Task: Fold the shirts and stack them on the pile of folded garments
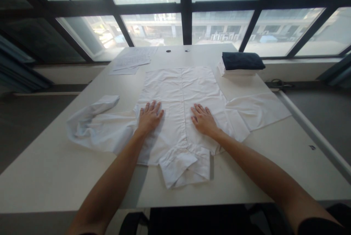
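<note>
A white button-up shirt (170,85) lies front side up on the white table, its collar (181,163) toward me and its hem at the far side. Its button row runs down the middle. My left hand (150,116) rests flat on the left half of the shirt, beside a chest pocket, fingers spread. On the right half lies my right hand (203,118), also flat with its fingers apart. The left sleeve (95,129) is bunched and wrinkled out to the side. Flatter, the right sleeve (260,110) stretches toward the table's right edge.
Printed paper sheets (131,61) lie at the table's back left. At the back right stands a stack of folded cloth, dark piece (242,60) on top of white ones. Windows (153,26) rise behind the table (41,176). A black chair (197,220) is at the near edge.
</note>
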The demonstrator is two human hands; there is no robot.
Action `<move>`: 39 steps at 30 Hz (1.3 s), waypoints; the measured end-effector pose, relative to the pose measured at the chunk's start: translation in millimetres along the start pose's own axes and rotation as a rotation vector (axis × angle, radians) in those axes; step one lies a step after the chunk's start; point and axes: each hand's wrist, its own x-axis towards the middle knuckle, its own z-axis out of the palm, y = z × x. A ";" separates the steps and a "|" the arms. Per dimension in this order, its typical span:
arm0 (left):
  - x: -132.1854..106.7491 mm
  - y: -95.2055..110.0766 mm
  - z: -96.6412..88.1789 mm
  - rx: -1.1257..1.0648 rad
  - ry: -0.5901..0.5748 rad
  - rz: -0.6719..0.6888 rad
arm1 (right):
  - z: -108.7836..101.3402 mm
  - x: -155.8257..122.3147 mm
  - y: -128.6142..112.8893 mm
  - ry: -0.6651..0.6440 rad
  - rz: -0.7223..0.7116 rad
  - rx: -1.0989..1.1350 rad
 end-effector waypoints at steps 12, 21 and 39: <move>-1.1 1.2 -2.1 -0.013 -0.002 0.004 | -0.8 -0.2 -0.1 -0.005 -0.002 0.001; -0.3 0.7 -0.9 -0.006 -0.003 -0.005 | -0.4 0.3 0.3 -0.001 0.000 0.002; -1.1 -0.3 0.1 -0.013 0.021 0.012 | 0.5 1.2 0.8 -0.013 0.018 -0.045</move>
